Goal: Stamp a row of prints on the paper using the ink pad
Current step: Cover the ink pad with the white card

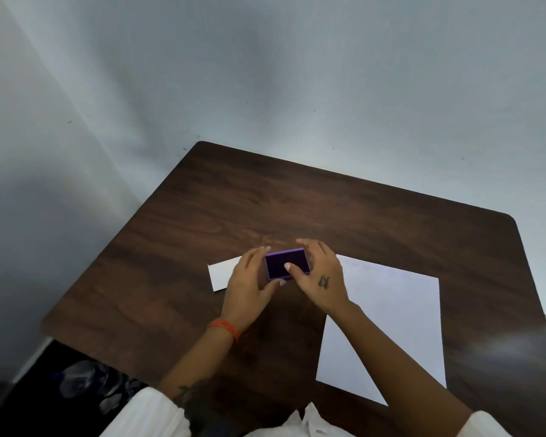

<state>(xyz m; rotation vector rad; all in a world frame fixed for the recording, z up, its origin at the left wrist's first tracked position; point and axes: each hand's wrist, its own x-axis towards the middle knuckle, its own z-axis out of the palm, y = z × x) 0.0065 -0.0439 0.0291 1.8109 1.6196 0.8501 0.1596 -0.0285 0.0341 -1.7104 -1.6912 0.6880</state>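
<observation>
Both hands hold the small purple rectangular ink pad [287, 264], dark inked face up, between them over the dark wooden bench [202, 209]: left hand [248, 287] cupping its left edge, right hand [317, 277] pinching its right side. The large white paper sheet [391, 326] right of the hands shows only faint marks, too dim to call prints; no stamp is visible, so stamping seems barely begun.

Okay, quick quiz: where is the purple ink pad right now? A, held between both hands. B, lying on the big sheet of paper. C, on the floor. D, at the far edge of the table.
A: the purple ink pad sits between the left hand and the right hand, whose fingers touch its edges, left of the big paper.
</observation>
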